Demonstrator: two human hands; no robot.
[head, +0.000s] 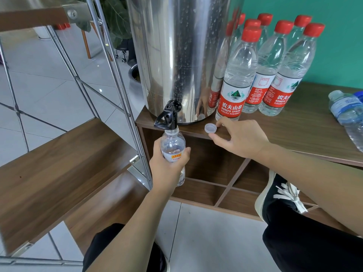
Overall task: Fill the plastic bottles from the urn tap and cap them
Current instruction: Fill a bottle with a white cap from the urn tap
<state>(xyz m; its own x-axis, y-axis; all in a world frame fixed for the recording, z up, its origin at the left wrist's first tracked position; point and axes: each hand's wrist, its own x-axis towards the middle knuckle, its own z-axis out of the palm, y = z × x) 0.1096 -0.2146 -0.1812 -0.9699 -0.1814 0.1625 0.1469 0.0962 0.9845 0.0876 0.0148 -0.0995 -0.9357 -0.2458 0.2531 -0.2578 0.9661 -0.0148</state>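
Left hand grips a small clear bottle, uncapped, mouth right under the black tap of the steel urn. Its label is orange and white, text too small to read. Right hand rests on the wooden cabinet top, fingers loosely spread, fingertips touching a white cap. Red-capped bottles stand beside the urn, labels read "NONGFU SPRING". A blue-labelled bottle lies at the right edge, cut off, label unreadable.
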